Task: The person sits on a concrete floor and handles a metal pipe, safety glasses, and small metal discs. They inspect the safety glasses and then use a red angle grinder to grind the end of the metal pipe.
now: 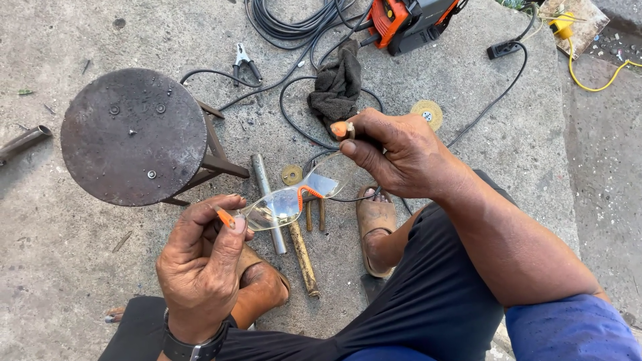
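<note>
Clear-lensed safety glasses (294, 199) with orange temple tips and an orange nose bridge are held above the concrete floor (60, 267) between 2 bare hands. Left hand (200, 257), wearing a dark wristwatch (194, 344), pinches 1 orange temple tip between thumb and fingers, clenched on the frame's near end. Right hand (394, 157) grips the opposite temple, its orange tip showing above the curled fingers, so both hands are closed on the glasses, which hang tilted between them over the person's sandalled feet. Directly beneath the lenses lie a short grey metal tube (267, 200), a rusty rod (304, 257) and 2 thin rusty pins, all on the floor between the feet. Round rusty metal stool (134, 137) stands toward the floor's left edge, well apart from the left hand. Dark crumpled rag (338, 87) lies just beyond the right hand, with a yellow abrasive disc (426, 113) near it. Black cables (294, 27) coil toward the far edge, leading to an orange and black welding machine (408, 23) at the far side. Clamp pliers (244, 63) rest beside the cables. Yellow cord (595, 83) runs along the far right corner.
</note>
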